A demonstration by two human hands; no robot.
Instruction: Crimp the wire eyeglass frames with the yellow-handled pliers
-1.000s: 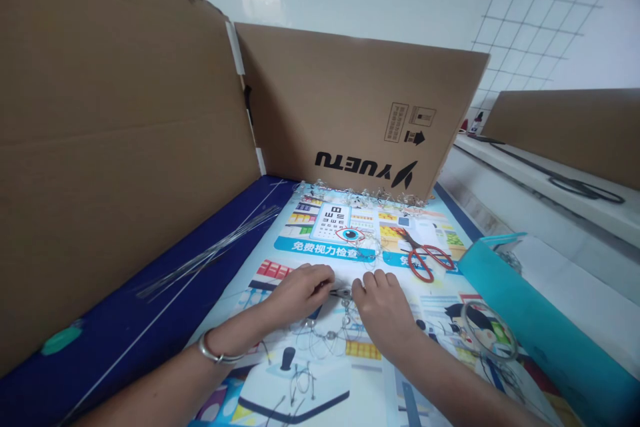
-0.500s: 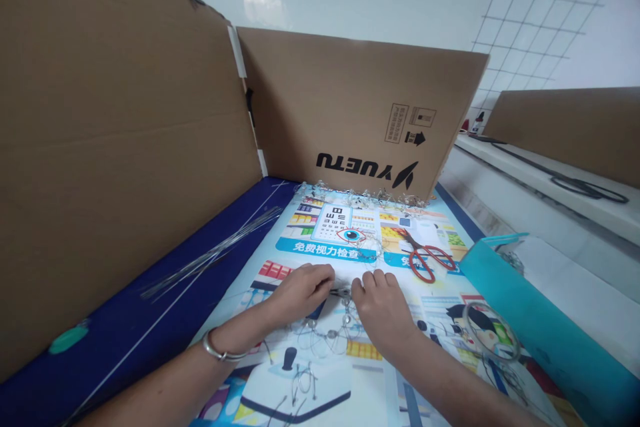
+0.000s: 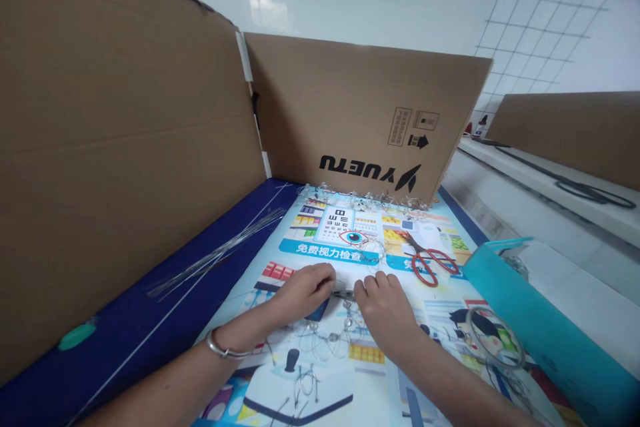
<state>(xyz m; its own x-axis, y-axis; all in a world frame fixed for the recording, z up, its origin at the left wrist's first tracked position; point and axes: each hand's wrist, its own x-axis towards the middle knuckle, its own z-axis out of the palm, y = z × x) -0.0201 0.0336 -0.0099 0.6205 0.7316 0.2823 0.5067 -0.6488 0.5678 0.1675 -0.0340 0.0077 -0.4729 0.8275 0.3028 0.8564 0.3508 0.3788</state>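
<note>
Near the middle of the printed mat, my left hand [image 3: 307,290] has its fingers pinched together; what lies between the fingertips is too small to name. Facing it on the right, my right hand [image 3: 383,307] is curled round a small metal tool [image 3: 344,293], perhaps pliers, whose tip points to my left fingers. Just below the hands lies a wire strand with clear beads [image 3: 333,337], with thin loops spreading round it. Closer to me rests a small bundle of bent wires [image 3: 306,383].
Red-handled scissors [image 3: 425,267] lie behind my right hand. Straight wires [image 3: 220,250] rest on the blue cloth at left. A wire coil [image 3: 495,337] and a teal box [image 3: 540,320] stand right. Beaded pieces [image 3: 370,201] line the cardboard wall [image 3: 320,100].
The whole view has shifted slightly, so everything sits a little further right and lower. Both hands keep nearly the same pose, facing each other.
</note>
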